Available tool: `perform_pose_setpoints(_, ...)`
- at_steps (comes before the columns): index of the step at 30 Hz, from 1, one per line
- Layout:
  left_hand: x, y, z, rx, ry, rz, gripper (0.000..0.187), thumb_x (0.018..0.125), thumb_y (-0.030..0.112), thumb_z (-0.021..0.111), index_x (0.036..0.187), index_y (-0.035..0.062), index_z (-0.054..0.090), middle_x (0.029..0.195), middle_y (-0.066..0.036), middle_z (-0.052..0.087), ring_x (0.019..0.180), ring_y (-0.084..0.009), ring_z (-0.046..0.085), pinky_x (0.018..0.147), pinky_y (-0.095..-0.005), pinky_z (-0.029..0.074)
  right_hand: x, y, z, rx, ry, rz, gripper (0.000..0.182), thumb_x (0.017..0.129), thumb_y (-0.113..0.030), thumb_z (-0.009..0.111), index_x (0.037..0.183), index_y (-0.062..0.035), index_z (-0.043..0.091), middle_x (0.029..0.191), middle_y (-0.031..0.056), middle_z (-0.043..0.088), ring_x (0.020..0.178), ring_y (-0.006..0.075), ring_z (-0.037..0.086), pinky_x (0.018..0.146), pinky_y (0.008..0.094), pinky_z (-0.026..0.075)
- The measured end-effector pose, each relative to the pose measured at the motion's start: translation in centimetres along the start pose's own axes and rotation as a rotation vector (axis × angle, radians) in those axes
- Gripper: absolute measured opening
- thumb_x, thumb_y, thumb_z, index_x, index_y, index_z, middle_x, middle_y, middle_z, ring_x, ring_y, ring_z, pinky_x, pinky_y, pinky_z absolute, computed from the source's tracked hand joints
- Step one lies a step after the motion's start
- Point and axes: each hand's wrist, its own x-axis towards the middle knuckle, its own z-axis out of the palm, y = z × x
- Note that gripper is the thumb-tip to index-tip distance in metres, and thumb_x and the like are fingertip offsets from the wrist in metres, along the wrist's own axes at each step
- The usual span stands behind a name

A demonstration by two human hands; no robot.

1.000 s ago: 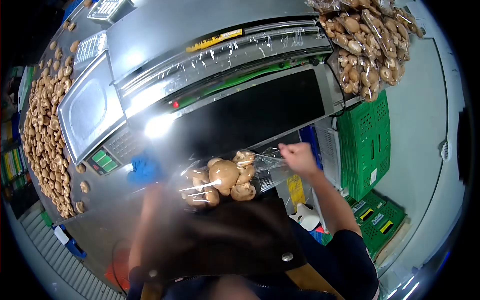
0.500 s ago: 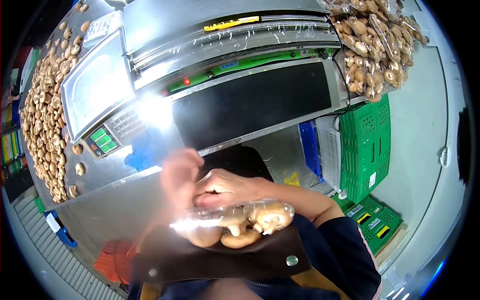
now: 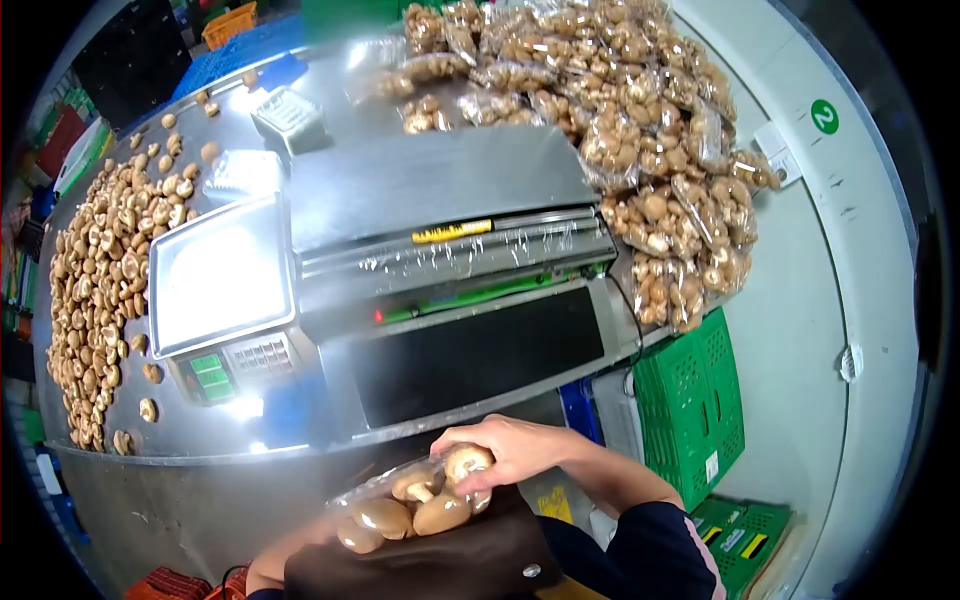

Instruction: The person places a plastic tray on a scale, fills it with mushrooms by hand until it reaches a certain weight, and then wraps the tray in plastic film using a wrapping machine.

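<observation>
A clear plastic bag of mushrooms [image 3: 412, 508] lies in front of me, just above the dark apron [image 3: 430, 565]. My right hand [image 3: 510, 450] is closed around its right end, with the thumb on the near side and a mushroom showing through the film by the fingers. My left hand [image 3: 310, 535] is a blur at the bag's left end. Its fingers are smeared or hidden, so I cannot see whether they grip the film. Beyond the bag stands the wrapping machine [image 3: 480, 355] with its black plate.
A scale [image 3: 222, 275] with a green display stands left of the machine. Loose mushrooms [image 3: 105, 275] cover the metal table's left side. Bagged mushrooms [image 3: 640, 130] are piled at the back right. Green crates [image 3: 690, 405] stand to the right, below the table's edge.
My hands were together above the bag; now they are apart at its two ends, the right one gripping it. The view has shifted, showing more of the table's far side.
</observation>
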Motion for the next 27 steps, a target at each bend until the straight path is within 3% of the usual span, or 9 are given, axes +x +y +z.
perform_pose_setpoints(1, 0.0, -0.3, -0.1, -0.108, 0.118, -0.115, 0.034, 0.091, 0.026, 0.053, 0.111, -0.0017, 0.052, 0.103, -0.016, 0.060, 0.084, -0.0237, 0.056, 0.076, -0.0330, 0.046, 0.8, 0.2, -0.7, 0.179, -0.105, 0.201, 0.044, 0.085, -0.027, 0.068, 0.121, -0.0061, 0.054, 0.085, 0.0069, 0.066, 0.052, 0.0118, 0.055, 0.050, 0.0274, 0.046)
perform_pose_setpoints(4, -0.7, -0.9, -1.1, -0.469, 0.599, -0.310, 0.032, 0.093, 0.022, 0.052, 0.114, -0.0022, 0.053, 0.102, -0.015, 0.063, 0.090, -0.0266, 0.060, 0.081, -0.0350, 0.048, 2.4, 1.8, -3.0, 0.311, -0.040, 0.250, 0.034, 0.087, -0.022, 0.066, 0.115, -0.0052, 0.059, 0.078, 0.0025, 0.064, 0.040, 0.0055, 0.047, 0.038, 0.0201, 0.038)
perform_pose_setpoints(8, -2.8, -0.7, -6.1, -0.493, 0.535, -0.162, 0.020, 0.092, 0.011, 0.050, 0.105, -0.0025, 0.057, 0.093, -0.018, 0.065, 0.083, -0.0292, 0.066, 0.075, -0.0369, 0.053, 3.5, -1.7, -13.1, 0.240, 0.625, 0.230, 0.024, 0.089, -0.027, 0.058, 0.100, -0.0061, 0.064, 0.063, 0.0025, 0.060, 0.034, 0.0079, 0.045, 0.030, 0.0229, 0.035)
perform_pose_setpoints(12, -4.7, -0.8, -8.2, -0.475, 0.678, -0.091, 0.018, 0.092, 0.013, 0.052, 0.100, -0.0019, 0.059, 0.089, -0.018, 0.065, 0.079, -0.0297, 0.067, 0.072, -0.0366, 0.054, 6.7, -4.0, -26.2, 0.740, 1.069, -0.344, 0.046, 0.096, -0.043, 0.047, 0.108, 0.0010, 0.055, 0.079, 0.0118, 0.065, 0.049, 0.0126, 0.058, 0.043, 0.0214, 0.048)
perform_pose_setpoints(13, -5.3, -1.1, -8.5, -0.485, 0.699, -0.083, 0.018, 0.092, 0.013, 0.052, 0.099, -0.0020, 0.059, 0.089, -0.018, 0.065, 0.079, -0.0297, 0.067, 0.071, -0.0364, 0.054, 6.9, -5.1, -27.8, 0.810, 0.856, -0.399, 0.054, 0.096, -0.047, 0.046, 0.116, 0.0026, 0.052, 0.085, 0.0131, 0.067, 0.062, 0.0149, 0.064, 0.052, 0.0225, 0.052)
perform_pose_setpoints(15, -6.4, -1.6, -8.8, -0.509, 0.712, -0.092, 0.017, 0.091, 0.012, 0.053, 0.099, -0.0024, 0.059, 0.088, -0.019, 0.065, 0.077, -0.0288, 0.067, 0.070, -0.0357, 0.054, 9.6, -5.2, -28.5, 0.734, 0.962, -0.213, 0.048, 0.097, -0.040, 0.049, 0.119, 0.0031, 0.051, 0.089, 0.0136, 0.067, 0.068, 0.0160, 0.066, 0.054, 0.0248, 0.052)
perform_pose_setpoints(19, -8.6, -2.5, -10.2, -0.446, 0.796, -0.115, 0.016, 0.092, 0.011, 0.054, 0.099, -0.0023, 0.058, 0.089, -0.018, 0.065, 0.076, -0.0265, 0.067, 0.068, -0.0331, 0.055, 14.6, -3.3, -22.9, 0.342, 0.690, -0.057, 0.036, 0.097, -0.024, 0.049, 0.118, 0.0048, 0.055, 0.099, 0.0161, 0.067, 0.067, 0.0138, 0.063, 0.052, 0.0230, 0.051)
perform_pose_setpoints(24, -12.4, -3.5, -16.5, -0.236, 0.846, -0.046, 0.023, 0.093, 0.016, 0.056, 0.108, -0.0016, 0.054, 0.094, -0.013, 0.064, 0.081, -0.0206, 0.065, 0.072, -0.0300, 0.052, 18.2, -8.2, -13.1, -0.158, 0.663, 0.011, 0.028, 0.096, -0.022, 0.052, 0.092, 0.0018, 0.067, 0.050, 0.0008, 0.052, 0.039, 0.0049, 0.045, 0.039, 0.0208, 0.035)
perform_pose_setpoints(27, -15.9, -3.9, -22.7, -0.121, 1.059, 0.037, 0.029, 0.094, 0.020, 0.057, 0.114, -0.0012, 0.052, 0.098, -0.014, 0.063, 0.084, -0.0208, 0.064, 0.075, -0.0317, 0.052, 19.8, -10.3, -10.2, -0.329, 0.772, 0.022, 0.034, 0.096, -0.023, 0.052, 0.074, 0.0003, 0.063, 0.043, -0.0026, 0.043, 0.035, 0.0035, 0.038, 0.037, 0.0214, 0.025)
